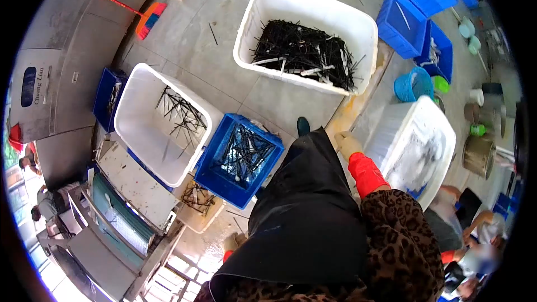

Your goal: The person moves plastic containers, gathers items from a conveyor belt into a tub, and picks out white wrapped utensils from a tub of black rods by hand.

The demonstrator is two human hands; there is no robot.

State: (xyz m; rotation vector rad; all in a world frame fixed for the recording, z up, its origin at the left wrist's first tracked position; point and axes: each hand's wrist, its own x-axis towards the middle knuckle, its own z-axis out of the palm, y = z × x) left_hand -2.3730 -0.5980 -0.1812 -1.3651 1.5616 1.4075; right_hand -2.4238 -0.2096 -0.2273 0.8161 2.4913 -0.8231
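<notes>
My right hand (348, 144), in a pale glove under a red cuff, hangs beside my black apron (313, 218). Its fingers are loosely bent, and I see nothing in them. The closest thing to it is a white tub (386, 128) of foamy, cloudy water. My left hand (232, 241), also gloved, shows only partly past the apron's left edge, its fingers too small to make out. Above that hand are a blue crate (224, 189) of thin black sticks in water and a tan tray (197, 222) with more sticks.
Ahead stands a large white tub (362, 28) heaped with black sticks. Another white tub (131, 112) with some sticks is at left, near a metal machine (120, 212). Blue crates (398, 25) and a blue basket (413, 84) line the right. A broom (146, 21) lies far left. People sit at lower right.
</notes>
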